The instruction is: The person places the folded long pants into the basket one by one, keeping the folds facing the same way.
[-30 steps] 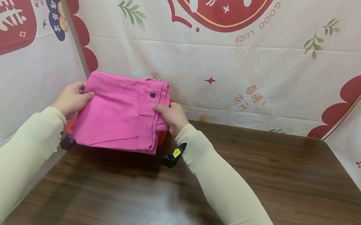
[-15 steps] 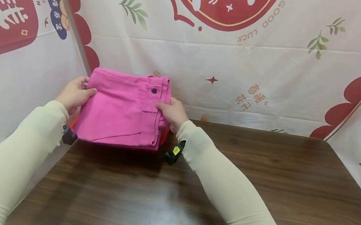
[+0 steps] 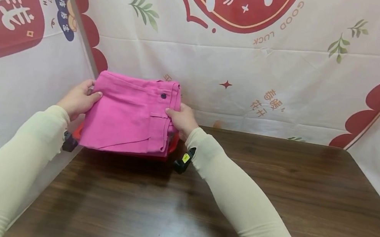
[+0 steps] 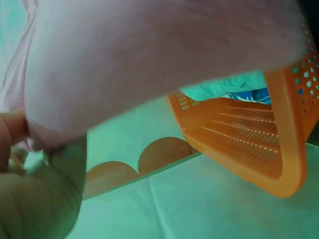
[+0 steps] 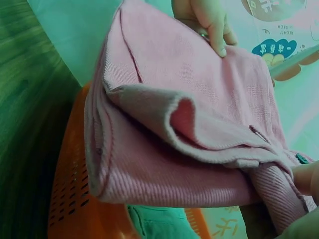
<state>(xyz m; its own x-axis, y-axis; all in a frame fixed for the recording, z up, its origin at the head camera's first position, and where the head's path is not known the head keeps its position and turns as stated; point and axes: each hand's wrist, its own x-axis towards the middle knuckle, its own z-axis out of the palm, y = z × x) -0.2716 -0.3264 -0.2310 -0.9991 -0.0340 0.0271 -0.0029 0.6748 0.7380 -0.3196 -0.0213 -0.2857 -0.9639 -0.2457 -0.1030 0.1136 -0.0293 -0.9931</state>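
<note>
Folded pink pants, with a dark button and a waistband on their right side, are held up above a red basket. My left hand pinches their left edge, thumb on top. On the waistband side my right hand grips the folded layers between thumb and fingers. In the right wrist view, the stacked layers of the pants hang over the basket wall, which looks orange there. Greenish cloth and a blue patterned piece lie inside the basket. The pants hide most of the basket in the head view.
A dark wood table extends to the right and front. White printed cloth hangs as a wall behind it, and another cloth wall stands close on the left, beside the basket and left hand.
Both hands have raised the pants slightly, mostly in the first half second, and are nearly still since. More of the red basket rim shows. The head view has shifted a little.
</note>
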